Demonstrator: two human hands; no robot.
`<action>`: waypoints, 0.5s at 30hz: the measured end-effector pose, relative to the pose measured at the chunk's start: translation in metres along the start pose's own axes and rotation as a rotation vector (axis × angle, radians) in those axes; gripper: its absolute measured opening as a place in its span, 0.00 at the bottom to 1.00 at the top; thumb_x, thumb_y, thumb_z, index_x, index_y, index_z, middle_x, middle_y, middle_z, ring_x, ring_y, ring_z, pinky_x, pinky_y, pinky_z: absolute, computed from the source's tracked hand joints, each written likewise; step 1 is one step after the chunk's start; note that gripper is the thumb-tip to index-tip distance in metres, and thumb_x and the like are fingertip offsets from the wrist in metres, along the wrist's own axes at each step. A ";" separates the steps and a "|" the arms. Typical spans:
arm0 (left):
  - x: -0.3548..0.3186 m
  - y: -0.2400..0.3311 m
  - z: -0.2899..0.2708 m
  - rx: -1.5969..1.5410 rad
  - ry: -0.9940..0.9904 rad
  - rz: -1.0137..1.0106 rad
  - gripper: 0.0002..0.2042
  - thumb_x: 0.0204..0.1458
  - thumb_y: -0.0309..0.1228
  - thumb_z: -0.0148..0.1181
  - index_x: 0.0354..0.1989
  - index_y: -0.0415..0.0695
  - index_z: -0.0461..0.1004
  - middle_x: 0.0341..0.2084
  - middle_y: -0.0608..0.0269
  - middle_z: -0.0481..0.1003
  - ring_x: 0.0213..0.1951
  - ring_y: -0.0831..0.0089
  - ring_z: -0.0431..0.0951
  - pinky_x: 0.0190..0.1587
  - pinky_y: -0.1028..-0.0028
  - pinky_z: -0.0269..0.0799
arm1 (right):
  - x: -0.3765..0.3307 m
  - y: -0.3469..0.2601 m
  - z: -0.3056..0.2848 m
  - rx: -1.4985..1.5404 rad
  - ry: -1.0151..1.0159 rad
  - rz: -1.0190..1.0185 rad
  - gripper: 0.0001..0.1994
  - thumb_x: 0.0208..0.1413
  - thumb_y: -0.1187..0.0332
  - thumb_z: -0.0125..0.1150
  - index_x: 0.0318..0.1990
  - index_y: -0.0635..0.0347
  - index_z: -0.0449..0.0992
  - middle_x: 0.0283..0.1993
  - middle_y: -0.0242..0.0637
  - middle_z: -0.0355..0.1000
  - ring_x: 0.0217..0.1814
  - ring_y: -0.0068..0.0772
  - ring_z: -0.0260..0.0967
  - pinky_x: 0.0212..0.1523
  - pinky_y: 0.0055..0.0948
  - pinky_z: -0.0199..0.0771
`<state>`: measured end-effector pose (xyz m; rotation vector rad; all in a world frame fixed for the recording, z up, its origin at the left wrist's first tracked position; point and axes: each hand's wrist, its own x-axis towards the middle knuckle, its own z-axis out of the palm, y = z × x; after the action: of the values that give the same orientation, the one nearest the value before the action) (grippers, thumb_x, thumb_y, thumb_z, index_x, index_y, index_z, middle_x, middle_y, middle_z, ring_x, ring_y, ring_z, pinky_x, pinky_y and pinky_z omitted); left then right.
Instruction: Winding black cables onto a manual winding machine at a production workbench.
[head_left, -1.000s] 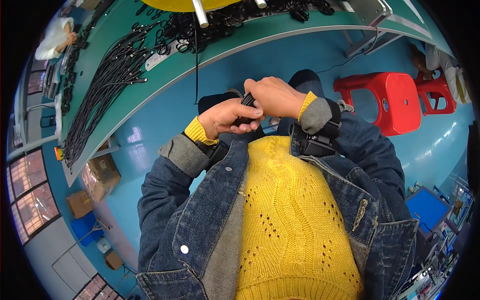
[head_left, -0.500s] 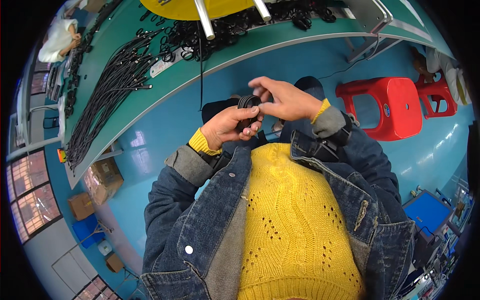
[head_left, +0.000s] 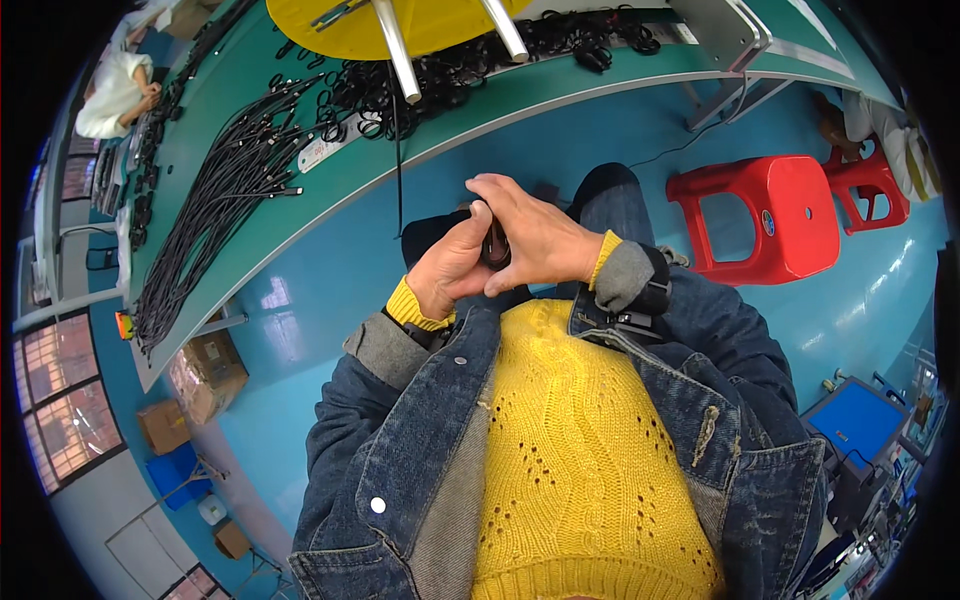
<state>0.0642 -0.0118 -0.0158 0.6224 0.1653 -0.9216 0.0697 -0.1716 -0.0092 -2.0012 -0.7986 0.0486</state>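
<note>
Above my lap, a small coil of black cable (head_left: 495,246) sits between my two hands, mostly covered by them. My left hand (head_left: 452,257) grips the coil from the left, thumb pointing up along it. From the other side my right hand (head_left: 543,238) is wrapped round the coil, its fingers reaching over the top and its thumb underneath. On the green table (head_left: 345,192) in front lie a long bundle of straight black cables (head_left: 215,205) and, farther right, a heap of coiled black cables (head_left: 440,85).
A yellow round plate with metal rods (head_left: 400,60) stands over the table's far part. At the right are red plastic stools (head_left: 808,220). Cardboard boxes (head_left: 208,375) rest on the floor at left. Another person in white (head_left: 118,95) is at the far left.
My right hand, with fingers raised off the coil before, has come left and closed round it. The coil has turned and is now more hidden between both hands.
</note>
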 end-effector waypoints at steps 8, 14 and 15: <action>-0.004 0.000 -0.006 0.097 0.093 -0.016 0.17 0.50 0.42 0.57 0.42 0.43 0.67 0.34 0.64 0.70 0.35 0.76 0.71 0.36 0.75 0.71 | -0.002 0.003 0.003 0.153 -0.111 0.103 0.42 0.30 0.61 0.71 0.54 0.63 0.55 0.53 0.51 0.56 0.52 0.51 0.61 0.49 0.37 0.65; -0.008 0.007 0.005 0.365 0.130 -0.106 0.09 0.49 0.33 0.58 0.34 0.42 0.69 0.23 0.67 0.68 0.23 0.81 0.67 0.23 0.81 0.66 | 0.009 0.009 -0.026 0.438 0.090 0.133 0.29 0.42 0.55 0.62 0.48 0.65 0.62 0.47 0.52 0.64 0.44 0.52 0.66 0.42 0.39 0.68; -0.007 0.007 0.007 0.463 0.164 -0.120 0.07 0.48 0.31 0.57 0.32 0.42 0.69 0.21 0.68 0.67 0.22 0.81 0.67 0.21 0.81 0.64 | 0.010 0.007 -0.031 0.280 0.016 0.191 0.26 0.45 0.55 0.59 0.46 0.65 0.64 0.41 0.51 0.66 0.39 0.51 0.68 0.38 0.40 0.68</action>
<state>0.0648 -0.0080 -0.0040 1.1287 0.1370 -1.0334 0.0915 -0.1921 0.0052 -1.8023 -0.5551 0.2419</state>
